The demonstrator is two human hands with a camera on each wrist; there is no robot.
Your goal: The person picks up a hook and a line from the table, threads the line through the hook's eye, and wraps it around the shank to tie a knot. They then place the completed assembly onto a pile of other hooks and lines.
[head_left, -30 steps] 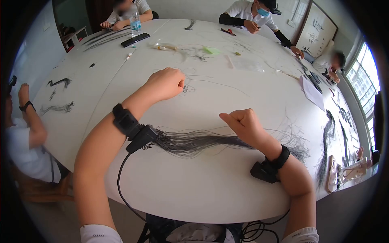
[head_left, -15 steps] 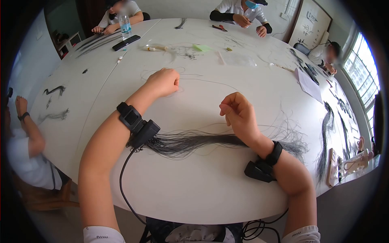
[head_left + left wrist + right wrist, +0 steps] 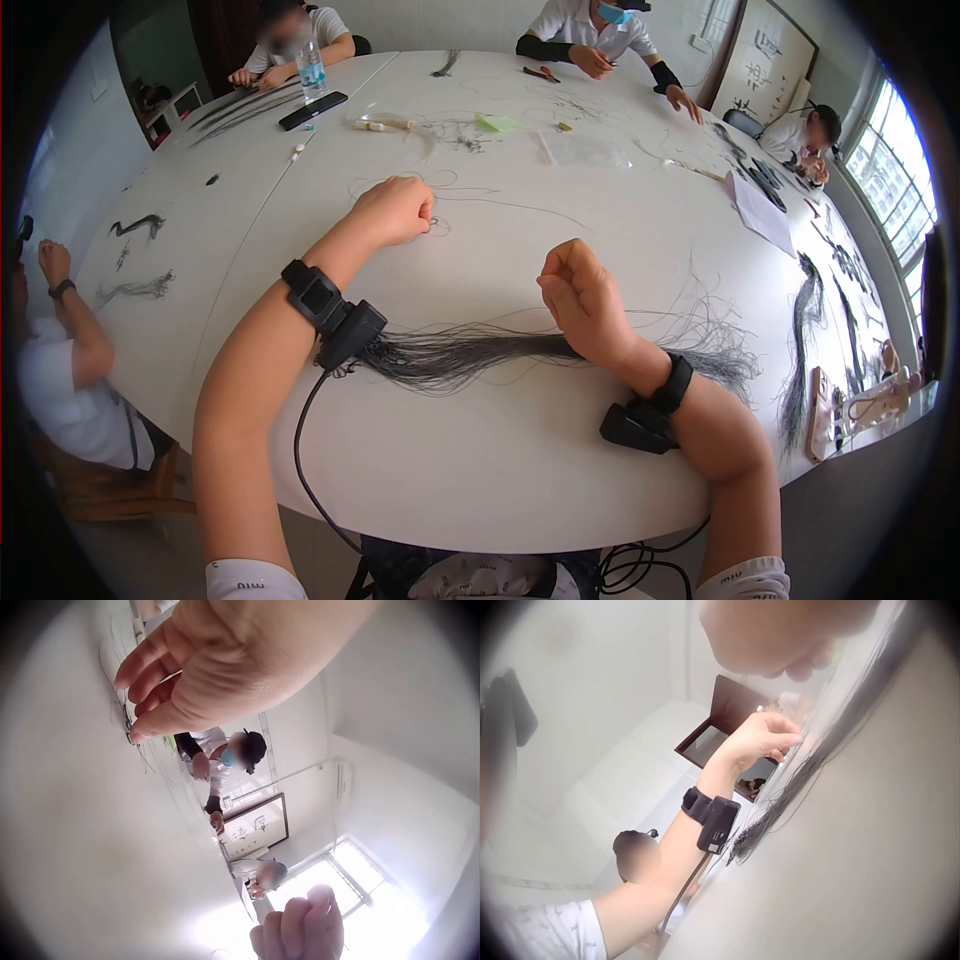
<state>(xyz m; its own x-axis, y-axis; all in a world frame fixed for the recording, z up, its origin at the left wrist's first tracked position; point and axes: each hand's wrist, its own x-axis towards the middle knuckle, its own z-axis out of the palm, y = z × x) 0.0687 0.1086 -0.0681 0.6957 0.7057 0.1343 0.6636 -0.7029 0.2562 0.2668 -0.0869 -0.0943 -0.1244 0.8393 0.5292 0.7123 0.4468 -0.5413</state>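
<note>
My left hand [image 3: 392,210] is low over the far middle of the table, thumb and fingertips pinching at a fine dark strand [image 3: 127,724] with small loops in it. Thin strands [image 3: 520,198] curl out on the tabletop around that hand. My right hand [image 3: 585,300] is raised off the table, its fingers curled in and the thumb against the index finger. I cannot tell whether a fine strand runs into it. Beneath both wrists, a long bundle of dark hair-like strands [image 3: 460,355] lies crosswise, knotted at its left end and frayed at the right.
Across the white table [image 3: 480,460] are a phone [image 3: 313,111], a water bottle [image 3: 311,68], a green slip [image 3: 495,123], a paper sheet [image 3: 758,212] and more dark bundles [image 3: 803,340]. Other people sit around the edge. A cable [image 3: 297,440] hangs from my left wrist camera.
My right hand rose and its fingers loosened half a second ago, then curled in again. The left hand stays nearly in place. The bundle lies as before.
</note>
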